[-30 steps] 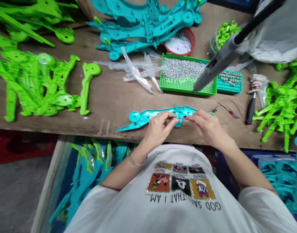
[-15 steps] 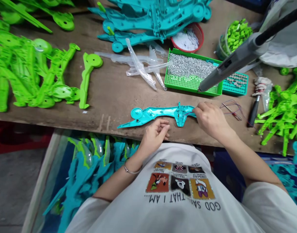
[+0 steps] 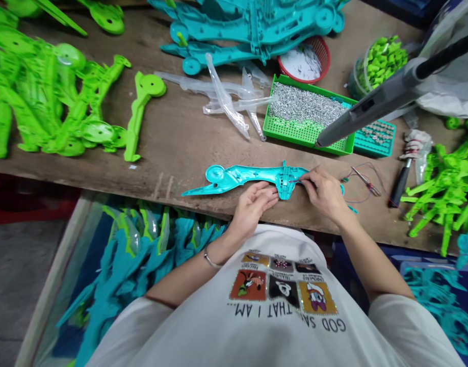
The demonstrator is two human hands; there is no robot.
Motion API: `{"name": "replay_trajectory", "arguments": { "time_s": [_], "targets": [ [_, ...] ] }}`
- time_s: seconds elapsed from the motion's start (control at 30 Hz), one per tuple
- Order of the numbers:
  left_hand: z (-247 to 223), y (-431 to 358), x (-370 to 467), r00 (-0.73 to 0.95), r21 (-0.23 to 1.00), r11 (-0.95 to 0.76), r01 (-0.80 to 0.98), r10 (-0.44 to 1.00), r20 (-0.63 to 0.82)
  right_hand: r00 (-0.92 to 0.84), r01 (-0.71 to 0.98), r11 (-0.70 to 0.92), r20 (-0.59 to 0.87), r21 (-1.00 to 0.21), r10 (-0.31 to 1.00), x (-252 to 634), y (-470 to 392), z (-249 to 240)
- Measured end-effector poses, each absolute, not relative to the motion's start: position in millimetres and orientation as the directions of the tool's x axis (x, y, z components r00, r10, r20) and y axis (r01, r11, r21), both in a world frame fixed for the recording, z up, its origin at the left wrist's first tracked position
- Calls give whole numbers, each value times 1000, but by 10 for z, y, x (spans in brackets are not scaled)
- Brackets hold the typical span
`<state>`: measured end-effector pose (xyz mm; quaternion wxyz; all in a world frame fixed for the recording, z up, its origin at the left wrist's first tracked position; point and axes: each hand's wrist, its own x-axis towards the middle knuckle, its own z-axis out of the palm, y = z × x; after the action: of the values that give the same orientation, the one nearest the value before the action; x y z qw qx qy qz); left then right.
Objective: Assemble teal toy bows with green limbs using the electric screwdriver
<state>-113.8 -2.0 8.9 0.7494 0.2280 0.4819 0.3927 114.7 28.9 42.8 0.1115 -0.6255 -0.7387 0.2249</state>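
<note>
A long turquoise plastic shell half (image 3: 253,174) lies hollow side up near the bench's front edge. My left hand (image 3: 256,201) has its fingers bent, and their tips press on the near side of the short block jutting from the shell. Over the shell's right end is my right hand (image 3: 326,193), its thumb and forefinger pinched on thin red-purple wires (image 3: 294,181) that run into the block. The palm covers part of that end. Right of this hand, a small green piece (image 3: 345,179) with loose wires lies by a screwdriver (image 3: 366,181).
A green basket of screws (image 3: 306,102) stands behind the shell, under a hanging grey powered screwdriver (image 3: 371,107). Clear plastic strips (image 3: 226,97) lie to its left. A hammer (image 3: 403,176) is at right. Lime-green parts (image 3: 66,102) and turquoise shells (image 3: 226,30) are piled around.
My left hand has moved right and now touches the shell's block. My right hand has shifted slightly, its pinch nearer the block. The small green piece now shows. The whole view has tilted a little.
</note>
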Motion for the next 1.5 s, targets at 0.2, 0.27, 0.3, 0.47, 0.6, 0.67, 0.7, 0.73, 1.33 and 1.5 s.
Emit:
{"name": "replay_trajectory", "arguments": {
  "time_s": [0.2,0.27,0.3,0.47,0.6,0.67,0.7,0.73,1.33,1.5],
  "targets": [
    [240,183,-1303,215,876,-53,480,975,-58,-204,855,128,-99,-503,974,1167,269,376],
    [322,342,-1331,330,694,-335,637,932,147,-201,864,123,-110,-488,973,1164,281,395],
    [354,424,-1335,420,627,-430,649,890,175,-201,872,122,-120,-474,972,1160,289,411],
    [351,662,-1346,652,569,-589,573,749,118,-202,912,107,-207,-397,957,1118,336,511],
    [247,661,-1376,638,641,-565,519,755,149,-235,917,135,-234,-375,944,1045,384,544],
    [223,652,-1383,633,658,-556,508,759,153,-261,919,161,-252,-360,932,997,406,547],
    [220,650,-1384,632,661,-553,508,760,151,-267,921,166,-262,-352,927,972,414,549],
    [220,651,-1385,631,663,-550,508,761,148,-264,924,163,-270,-345,926,948,418,552],
    [211,716,-1412,663,679,-569,464,731,159,-279,838,133,-206,-529,938,818,405,605],
    [249,728,-1432,641,714,-534,452,752,156,-270,859,157,-171,-487,948,889,358,659]
  ]
}}
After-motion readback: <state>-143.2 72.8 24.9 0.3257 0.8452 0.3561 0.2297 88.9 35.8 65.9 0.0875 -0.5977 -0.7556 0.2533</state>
